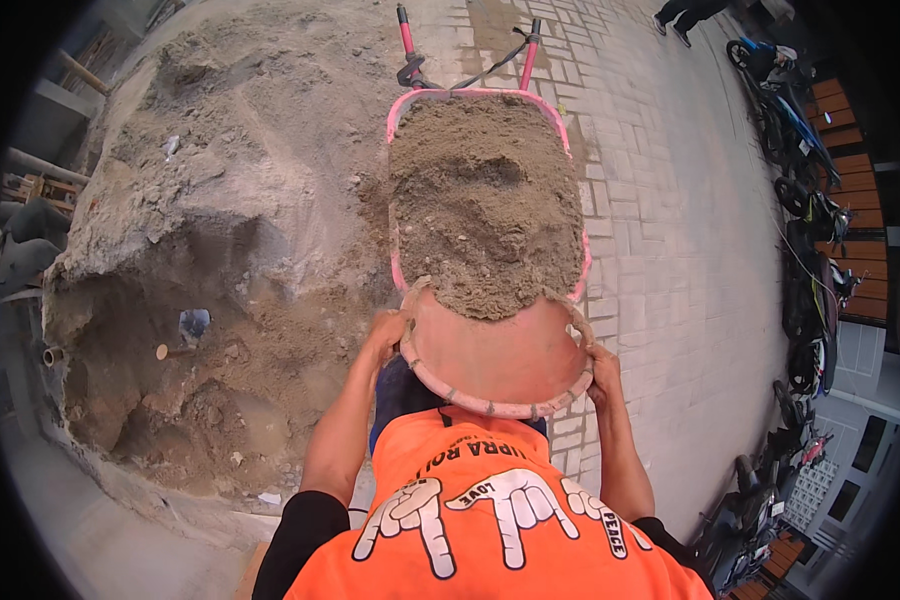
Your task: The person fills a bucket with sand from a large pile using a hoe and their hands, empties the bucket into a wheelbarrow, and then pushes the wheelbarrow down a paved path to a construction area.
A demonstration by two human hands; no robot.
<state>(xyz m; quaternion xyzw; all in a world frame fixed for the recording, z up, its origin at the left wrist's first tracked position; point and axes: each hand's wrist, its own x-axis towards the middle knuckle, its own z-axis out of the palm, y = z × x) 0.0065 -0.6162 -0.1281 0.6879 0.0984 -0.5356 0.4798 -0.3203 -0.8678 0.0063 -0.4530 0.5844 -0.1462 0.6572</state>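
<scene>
Between my two hands is a shallow, round, pinkish-orange basin [495,362] with a thick rim. My left hand [388,335] grips its left side, and my right hand [602,370] grips the right side. The basin's far edge tips onto the near end of a pink-rimmed wheelbarrow [397,272]. Brown sand [485,200] fills the wheelbarrow in a heap and runs down to the basin's far lip. Most of the basin's inside shows bare, with a thin dusting. My fingers are partly hidden behind the rim.
A large sand pile [260,190] rises on the left, with a wooden-looking handle end [163,352] sticking out. The wheelbarrow's red handles [530,55] point away. Pavers [635,230] lie to the right, with parked motorcycles [805,200] along the edge. Another person's legs [685,15] show far off.
</scene>
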